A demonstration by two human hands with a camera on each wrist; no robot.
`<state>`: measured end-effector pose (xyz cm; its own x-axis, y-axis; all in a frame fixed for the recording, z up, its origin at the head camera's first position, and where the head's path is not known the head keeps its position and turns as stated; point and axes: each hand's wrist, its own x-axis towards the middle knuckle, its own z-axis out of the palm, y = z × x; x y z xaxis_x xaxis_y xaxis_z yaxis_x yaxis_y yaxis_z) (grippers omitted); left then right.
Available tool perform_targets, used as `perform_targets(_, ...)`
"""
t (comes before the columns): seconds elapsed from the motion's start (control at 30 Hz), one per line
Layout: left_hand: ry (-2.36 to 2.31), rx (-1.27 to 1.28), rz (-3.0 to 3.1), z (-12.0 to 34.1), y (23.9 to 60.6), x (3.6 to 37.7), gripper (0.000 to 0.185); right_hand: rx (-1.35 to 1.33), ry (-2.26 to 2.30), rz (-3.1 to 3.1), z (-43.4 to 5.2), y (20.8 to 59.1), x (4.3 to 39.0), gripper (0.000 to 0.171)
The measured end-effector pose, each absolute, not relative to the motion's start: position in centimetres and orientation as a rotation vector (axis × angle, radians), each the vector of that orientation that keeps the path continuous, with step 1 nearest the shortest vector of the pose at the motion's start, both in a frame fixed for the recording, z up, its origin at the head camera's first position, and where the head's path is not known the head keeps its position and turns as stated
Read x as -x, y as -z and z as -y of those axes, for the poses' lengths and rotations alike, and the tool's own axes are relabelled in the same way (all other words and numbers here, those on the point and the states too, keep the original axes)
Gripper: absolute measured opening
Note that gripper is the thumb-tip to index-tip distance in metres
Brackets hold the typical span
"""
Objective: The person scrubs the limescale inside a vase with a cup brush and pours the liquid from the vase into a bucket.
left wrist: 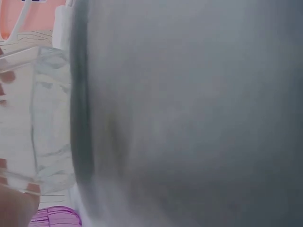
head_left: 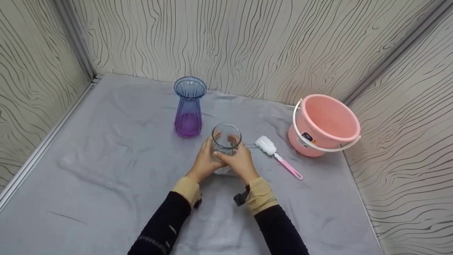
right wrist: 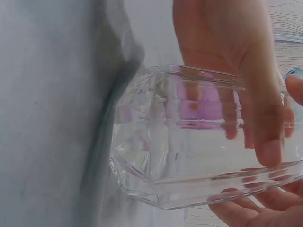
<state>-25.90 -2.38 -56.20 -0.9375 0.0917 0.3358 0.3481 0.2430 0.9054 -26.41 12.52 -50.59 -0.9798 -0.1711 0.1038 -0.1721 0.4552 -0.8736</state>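
Note:
Centrally on the cloth, both hands grip a clear glass vase (head_left: 227, 146) from opposite sides. My left hand (head_left: 205, 160) wraps its left side, and my right hand (head_left: 242, 160) curls round the right, thumbs on the near face. A wide open mouth shows from above. Faceted lower walls of the glass vase (right wrist: 156, 137) appear in the right wrist view, the base close to the cloth. At the edge of the left wrist view, the left hand (left wrist: 16, 205) is partly cut off. Behind and left stands a blue-to-purple ribbed glass vase (head_left: 188, 109).
To the right lies a bottle brush (head_left: 288, 168) with a white sponge head and pink handle. Beyond it stands a pink bucket (head_left: 308, 122) with its white handle hanging forward. Grey cloth (head_left: 106, 198) covers the table, and patterned panels (head_left: 226, 46) enclose the back and sides.

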Motion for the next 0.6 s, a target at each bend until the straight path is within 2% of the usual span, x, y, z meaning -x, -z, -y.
perform_targets(0.27, 1.749, 0.409, 2.424, 3.0, 56.5, 25.6, 0.106, -0.343, -1.607, 2.654, -12.9, 51.0, 26.3, 0.08)
perform_targets(0.43, 1.714, 0.368, 2.546, 3.4, 56.9, 25.6, 0.114, -0.364, -1.588, 2.611, -13.3, 51.2, 26.3, 0.075)
perform_targets(0.6, 1.794, 0.383, 2.589, 4.1, 57.7, 25.5, 0.114, -0.353, -1.64, 2.538, -13.5, 51.5, 26.0, 0.069)
